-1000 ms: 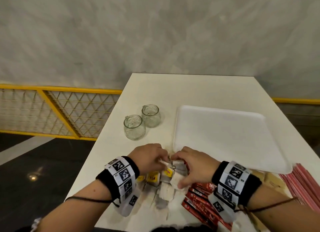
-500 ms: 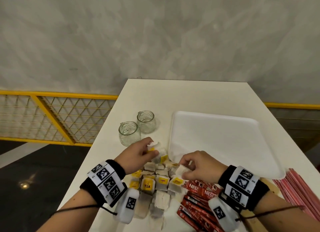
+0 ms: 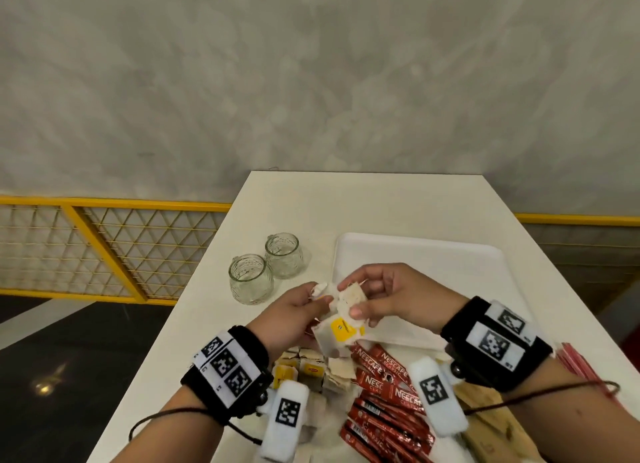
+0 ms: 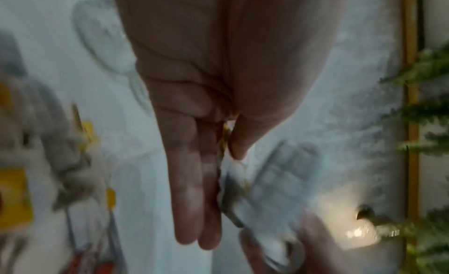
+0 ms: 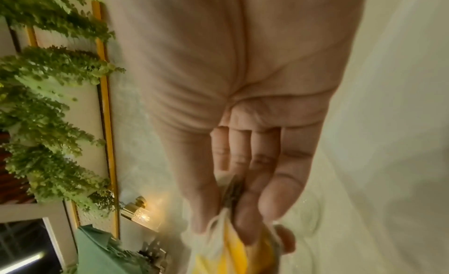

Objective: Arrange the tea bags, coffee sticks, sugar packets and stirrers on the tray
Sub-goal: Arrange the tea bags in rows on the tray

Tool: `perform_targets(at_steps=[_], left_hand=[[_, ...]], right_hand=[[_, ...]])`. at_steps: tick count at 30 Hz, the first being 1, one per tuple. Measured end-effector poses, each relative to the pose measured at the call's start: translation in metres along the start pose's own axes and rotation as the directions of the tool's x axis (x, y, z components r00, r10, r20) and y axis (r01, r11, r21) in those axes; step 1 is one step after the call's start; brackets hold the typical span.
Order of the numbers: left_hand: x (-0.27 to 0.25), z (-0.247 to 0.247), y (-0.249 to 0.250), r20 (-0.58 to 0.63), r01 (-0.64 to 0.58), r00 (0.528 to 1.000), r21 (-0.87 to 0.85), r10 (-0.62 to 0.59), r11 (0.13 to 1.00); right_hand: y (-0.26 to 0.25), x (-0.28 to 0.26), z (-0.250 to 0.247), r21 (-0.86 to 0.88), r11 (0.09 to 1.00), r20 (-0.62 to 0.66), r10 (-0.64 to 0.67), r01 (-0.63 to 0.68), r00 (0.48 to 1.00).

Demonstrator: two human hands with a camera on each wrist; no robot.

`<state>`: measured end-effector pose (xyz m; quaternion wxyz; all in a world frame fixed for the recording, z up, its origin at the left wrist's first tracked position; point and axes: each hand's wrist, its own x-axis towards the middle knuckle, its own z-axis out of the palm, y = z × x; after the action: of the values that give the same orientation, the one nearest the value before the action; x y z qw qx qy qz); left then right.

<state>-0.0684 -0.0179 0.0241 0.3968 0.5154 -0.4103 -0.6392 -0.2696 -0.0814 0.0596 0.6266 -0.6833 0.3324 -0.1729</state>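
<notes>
Both grips hold tea bags (image 3: 341, 319): the left hand (image 3: 287, 319) and right hand (image 3: 394, 294) have lifted a bunch off the pile (image 3: 308, 367) to the tray (image 3: 433, 255) edge, ready to set down. Two jars (image 3: 265, 268) stand left; coffee sticks (image 3: 384, 393) wait on the bench (image 3: 363, 203).

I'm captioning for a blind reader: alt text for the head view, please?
Both hands, left hand and right hand, hold tea bags above a white table, beside an empty tray, two glass jars and red coffee sticks.
</notes>
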Motion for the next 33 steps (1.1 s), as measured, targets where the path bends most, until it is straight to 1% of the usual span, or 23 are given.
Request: perform_targets(at_steps=[2,3,5,6,8,10,12,13,15,17,19,20,22,23,24,27,29,31,33], left_hand=[[0.001,0.013,0.004,0.039,0.069,0.997,-0.188,-0.063,0.980],[0.002,0.018,0.005,0.061,0.089,0.995,-0.250,-0.076,0.964],[0.006,0.028,0.009,0.097,0.096,0.993,-0.284,-0.071,0.954],[0.009,0.033,0.009,0.100,0.079,0.994,-0.285,-0.052,0.955],[0.015,0.041,0.008,0.064,0.033,0.998,-0.309,-0.014,0.950],[0.022,0.049,0.007,0.002,-0.003,1.000,-0.336,0.004,0.942],[0.029,0.054,0.007,-0.059,-0.040,0.998,-0.339,0.022,0.940],[0.032,0.055,0.007,-0.084,-0.060,0.996,-0.338,0.034,0.939],[0.040,0.055,0.009,-0.117,-0.098,0.991,-0.317,0.064,0.943],[0.047,0.053,0.013,-0.140,-0.124,0.986,-0.275,0.087,0.954],[0.054,0.049,0.015,-0.158,-0.138,0.982,-0.242,0.101,0.960],[0.057,0.047,0.016,-0.161,-0.141,0.981,-0.228,0.106,0.963],[0.065,0.042,0.016,-0.150,-0.144,0.982,-0.221,0.112,0.965],[0.068,0.040,0.016,-0.141,-0.143,0.983,-0.220,0.114,0.965],[0.073,0.037,0.016,-0.127,-0.140,0.985,-0.222,0.114,0.965],[0.084,0.029,0.015,-0.079,-0.129,0.990,-0.247,0.113,0.960],[0.092,0.024,0.013,-0.045,-0.118,0.993,-0.256,0.110,0.959],[0.099,0.020,0.010,-0.025,-0.109,0.994,-0.249,0.106,0.962],[0.105,0.017,0.009,-0.011,-0.113,0.994,-0.232,0.113,0.966]], right_hand=[[-0.001,0.001,-0.006,-0.001,1.000,-0.085,0.011,-0.011,0.996],[-0.001,0.001,-0.008,0.001,1.000,-0.115,0.021,-0.021,0.993],[0.000,0.001,-0.014,-0.001,0.999,-0.172,0.033,-0.034,0.985],[0.002,0.001,-0.018,-0.014,0.999,-0.213,0.035,-0.039,0.976],[0.006,0.001,-0.022,-0.092,0.995,-0.324,0.013,-0.045,0.946],[0.009,-0.001,-0.027,-0.226,0.974,-0.407,-0.081,-0.014,0.910],[0.010,-0.004,-0.028,-0.358,0.933,-0.403,-0.194,0.041,0.894],[0.009,-0.004,-0.028,-0.418,0.907,-0.373,-0.223,0.052,0.901],[0.011,0.000,-0.029,-0.493,0.869,-0.316,-0.217,0.035,0.924],[0.017,0.006,-0.033,-0.490,0.872,-0.305,-0.183,0.011,0.935],[0.022,0.013,-0.036,-0.397,0.918,-0.327,-0.140,-0.002,0.934],[0.023,0.016,-0.037,-0.302,0.953,-0.339,-0.104,-0.003,0.935],[0.023,0.024,-0.040,-0.029,0.999,-0.328,0.015,-0.026,0.944],[0.023,0.027,-0.041,0.094,0.995,-0.307,0.068,-0.041,0.949],[0.024,0.032,-0.044,0.174,0.983,-0.291,0.103,-0.054,0.951],[0.029,0.043,-0.052,0.285,0.952,-0.267,0.188,-0.108,0.945],[0.030,0.052,-0.058,0.340,0.927,-0.258,0.254,-0.158,0.932],[0.030,0.060,-0.063,0.364,0.914,-0.254,0.282,-0.178,0.925],[0.029,0.066,-0.067,0.357,0.916,-0.244,0.281,-0.183,0.928]])
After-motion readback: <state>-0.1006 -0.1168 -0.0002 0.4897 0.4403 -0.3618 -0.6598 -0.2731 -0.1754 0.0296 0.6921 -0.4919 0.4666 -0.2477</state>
